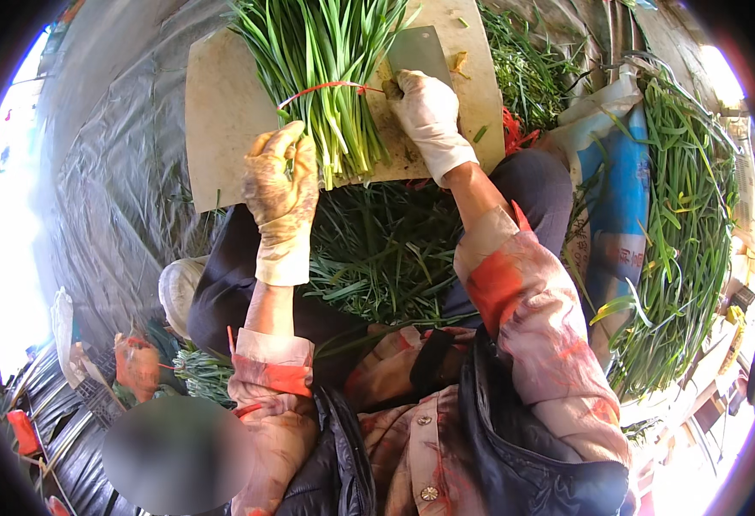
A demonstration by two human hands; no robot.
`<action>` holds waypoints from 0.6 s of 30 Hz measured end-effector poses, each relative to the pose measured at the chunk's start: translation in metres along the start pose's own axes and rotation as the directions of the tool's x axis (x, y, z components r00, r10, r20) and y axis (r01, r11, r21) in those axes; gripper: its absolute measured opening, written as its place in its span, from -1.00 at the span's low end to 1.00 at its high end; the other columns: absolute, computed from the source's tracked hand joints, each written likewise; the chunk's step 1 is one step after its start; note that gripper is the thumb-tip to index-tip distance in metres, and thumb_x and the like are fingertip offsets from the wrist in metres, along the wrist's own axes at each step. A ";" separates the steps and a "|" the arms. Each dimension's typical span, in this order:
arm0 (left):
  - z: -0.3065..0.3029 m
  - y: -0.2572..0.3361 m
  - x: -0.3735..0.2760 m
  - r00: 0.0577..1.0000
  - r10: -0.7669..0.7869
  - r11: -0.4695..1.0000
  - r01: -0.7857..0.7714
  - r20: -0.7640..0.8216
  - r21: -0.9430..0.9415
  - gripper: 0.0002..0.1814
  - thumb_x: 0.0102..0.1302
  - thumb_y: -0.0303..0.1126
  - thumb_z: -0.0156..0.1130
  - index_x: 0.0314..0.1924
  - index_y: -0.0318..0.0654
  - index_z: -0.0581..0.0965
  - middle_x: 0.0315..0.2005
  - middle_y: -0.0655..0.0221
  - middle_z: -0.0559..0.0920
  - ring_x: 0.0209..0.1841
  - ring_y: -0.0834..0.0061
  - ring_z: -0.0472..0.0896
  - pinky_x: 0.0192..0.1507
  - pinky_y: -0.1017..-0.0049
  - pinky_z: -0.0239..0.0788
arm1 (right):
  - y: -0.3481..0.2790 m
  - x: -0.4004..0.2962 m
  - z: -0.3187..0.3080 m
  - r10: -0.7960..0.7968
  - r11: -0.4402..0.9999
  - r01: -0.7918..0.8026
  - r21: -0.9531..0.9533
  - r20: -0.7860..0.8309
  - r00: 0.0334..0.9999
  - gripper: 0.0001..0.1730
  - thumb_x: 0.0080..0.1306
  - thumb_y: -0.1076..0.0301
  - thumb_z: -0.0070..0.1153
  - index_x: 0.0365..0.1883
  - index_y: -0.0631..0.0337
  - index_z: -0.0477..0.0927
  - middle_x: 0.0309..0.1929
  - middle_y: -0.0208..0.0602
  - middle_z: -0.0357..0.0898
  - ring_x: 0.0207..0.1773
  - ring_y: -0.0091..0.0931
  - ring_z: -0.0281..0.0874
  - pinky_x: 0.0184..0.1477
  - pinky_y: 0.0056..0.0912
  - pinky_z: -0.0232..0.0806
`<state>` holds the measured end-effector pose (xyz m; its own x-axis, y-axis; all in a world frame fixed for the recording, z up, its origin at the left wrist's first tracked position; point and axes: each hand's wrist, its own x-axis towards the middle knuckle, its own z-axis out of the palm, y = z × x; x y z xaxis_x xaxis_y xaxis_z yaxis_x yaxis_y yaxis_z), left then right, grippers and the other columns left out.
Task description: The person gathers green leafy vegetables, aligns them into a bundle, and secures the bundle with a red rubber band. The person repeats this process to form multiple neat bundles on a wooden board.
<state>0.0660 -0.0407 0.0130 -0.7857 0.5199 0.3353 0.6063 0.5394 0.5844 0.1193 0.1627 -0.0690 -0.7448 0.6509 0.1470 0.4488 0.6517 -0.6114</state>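
A bundle of long green leaves, which look like garlic chives (pixel 332 71), lies across a pale board (pixel 223 116) with its whitish cut ends towards me. A thin red tie (pixel 323 87) runs round the bundle. My right hand (pixel 421 106), in a stained pale glove, is closed at the tie's right end by the bundle. Beneath that hand a flat grey metal blade (pixel 421 51) lies on the board. My left hand (pixel 282 171), in a yellowed glove, is at the bundle's lower left, fingers curled; whether it pinches anything is unclear.
Loose green leaves (pixel 384 251) lie below the board, between my legs. A large heap of leaves (pixel 674 245) is at the right beside a blue and white printed sack (pixel 616 193). Red strands (pixel 516 132) lie by the board's right edge. Plastic sheeting (pixel 119 180) covers the left side.
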 end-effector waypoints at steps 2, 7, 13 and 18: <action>0.003 0.019 0.007 0.995 0.088 0.990 -0.092 0.044 0.110 -0.81 0.18 -0.28 0.36 -0.23 -0.16 0.65 -0.41 0.31 0.61 -0.36 0.31 0.60 -0.29 0.37 0.44 | 0.001 0.000 0.003 0.008 1.000 -0.008 0.012 0.001 1.000 -0.83 0.04 0.27 0.20 -0.39 0.06 0.65 -0.36 -0.17 0.67 -0.22 -0.14 0.65 -0.19 -0.12 0.48; 0.020 0.023 0.021 0.959 -0.073 0.958 -0.008 0.273 0.285 -0.76 0.13 -0.16 0.41 -0.28 -0.09 0.63 -0.39 0.29 0.61 -0.32 0.21 0.61 -0.29 0.28 0.43 | 0.002 0.001 0.001 0.031 1.000 -0.031 0.000 0.024 0.999 -0.81 0.02 0.26 0.21 -0.37 0.05 0.66 -0.37 -0.19 0.68 -0.22 -0.15 0.65 -0.18 -0.13 0.49; 0.016 0.000 0.030 0.854 -0.331 0.886 0.428 0.402 -0.181 -0.85 0.17 -0.34 0.42 -0.34 -0.24 0.65 -0.54 0.43 0.67 -0.48 0.63 0.58 -0.35 0.50 0.44 | -0.001 0.002 -0.001 0.032 0.999 -0.032 0.010 0.010 0.999 -0.80 0.02 0.25 0.21 -0.36 0.04 0.67 -0.36 -0.21 0.69 -0.22 -0.16 0.66 -0.18 -0.13 0.49; 0.018 0.001 0.018 0.910 -0.265 0.906 0.348 0.320 -0.242 -0.76 0.24 -0.44 0.37 -0.09 -0.25 0.60 -0.45 0.52 0.63 -0.45 0.74 0.51 -0.38 0.65 0.39 | -0.002 0.002 0.000 0.035 0.999 -0.035 0.003 0.022 0.999 -0.81 0.05 0.24 0.20 -0.36 0.05 0.67 -0.36 -0.20 0.69 -0.22 -0.16 0.66 -0.19 -0.13 0.49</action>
<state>0.0549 -0.0193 0.0060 -0.8360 0.5420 -0.0859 0.2456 0.5094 0.8247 0.1167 0.1630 -0.0674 -0.7394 0.6644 0.1087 0.4730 0.6276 -0.6184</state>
